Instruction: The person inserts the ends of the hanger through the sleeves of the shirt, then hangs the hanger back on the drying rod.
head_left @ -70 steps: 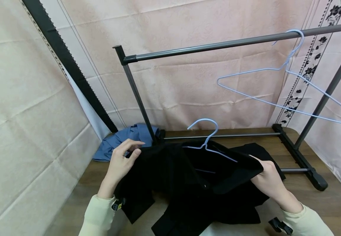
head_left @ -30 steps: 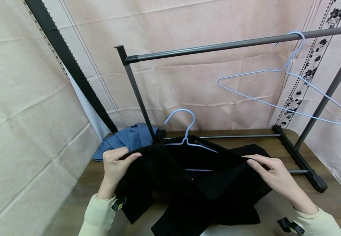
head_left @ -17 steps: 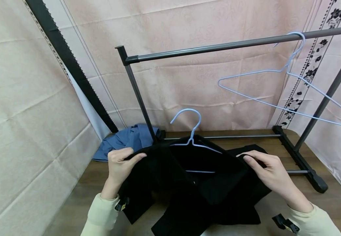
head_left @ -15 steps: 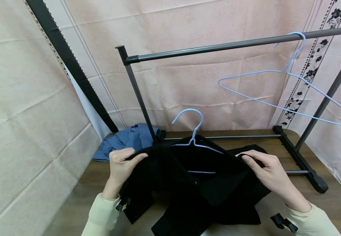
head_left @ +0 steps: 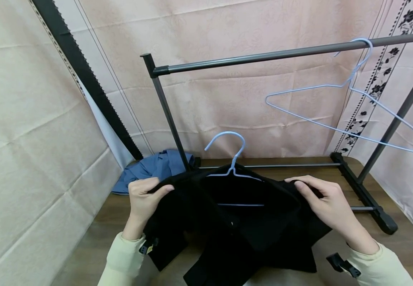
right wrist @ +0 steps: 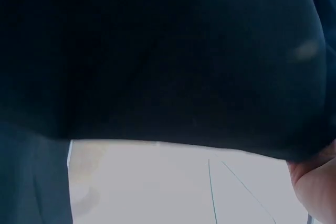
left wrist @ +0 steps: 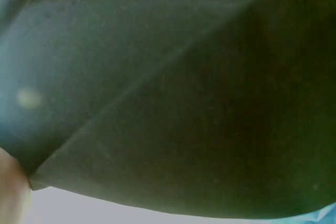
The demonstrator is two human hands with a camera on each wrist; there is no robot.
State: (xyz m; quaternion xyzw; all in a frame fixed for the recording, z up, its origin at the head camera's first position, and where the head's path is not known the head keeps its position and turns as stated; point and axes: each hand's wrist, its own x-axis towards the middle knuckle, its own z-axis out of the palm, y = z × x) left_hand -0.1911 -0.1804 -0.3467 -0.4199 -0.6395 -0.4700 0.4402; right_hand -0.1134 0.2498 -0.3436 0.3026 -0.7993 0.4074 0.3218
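A black shirt (head_left: 263, 226) with a collar and a small button is spread between both hands in the head view. Inside its neck sits a light blue hanger (head_left: 240, 149), its hook standing up above the collar and its lower bar showing in the opening. My left hand (head_left: 143, 202) pinches the shirt at the left shoulder between thumb and fingers. At the other shoulder my right hand (head_left: 329, 204) pinches the cloth the same way. Dark cloth fills most of both wrist views, with a bit of the left hand (left wrist: 11, 187) and the right hand (right wrist: 317, 182) at the lower corners.
Behind the shirt stands a grey metal clothes rack (head_left: 263, 58) on a wooden table (head_left: 88, 238). A second light blue hanger (head_left: 310, 119) hangs from its bar at the right. Crumpled blue cloth (head_left: 152, 167) lies by the rack's left foot. Pale curtains surround the table.
My left hand, earlier with thumb and fingers apart, now pinches the left shoulder. The right hand has come from inside the cloth to pinch the right shoulder. The hanger in the shirt has shifted left and up.
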